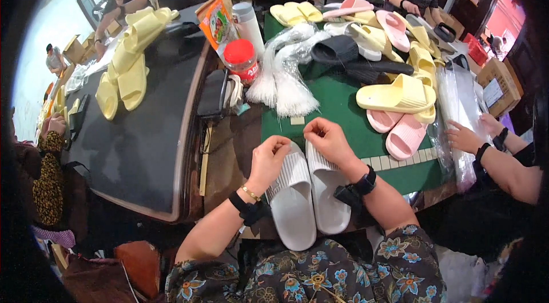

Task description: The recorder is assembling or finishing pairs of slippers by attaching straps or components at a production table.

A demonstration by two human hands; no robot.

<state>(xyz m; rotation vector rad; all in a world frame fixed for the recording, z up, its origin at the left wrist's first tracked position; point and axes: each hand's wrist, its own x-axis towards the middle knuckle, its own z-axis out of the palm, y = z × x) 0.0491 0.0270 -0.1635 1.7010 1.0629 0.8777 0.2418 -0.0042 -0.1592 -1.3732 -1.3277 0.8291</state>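
A pair of light grey slides, the left slide [293, 214] and the right slide [331, 203], lies side by side before me, with ribbed straps and open ends toward my body. My left hand [269, 159] is closed in a pinch over the far end of the left slide. Over the far end of the right slide, my right hand [329, 140] is likewise pinched. Whatever sits between the fingertips is too small to make out. Just beyond my hands, bundles of thin white plastic strands [291, 91] lie in clear wrapping on the green table top [337, 97].
Yellow slides [394, 94], pink slides [407, 134] and black slides [334, 50] pile up at the right. A red-lidded jar [241, 60] and a white bottle [247, 28] stand left of the strands. More yellow slides [131, 82] lie on the dark table [154, 148]. A co-worker's hands [466, 136] touch clear plastic bags [457, 97].
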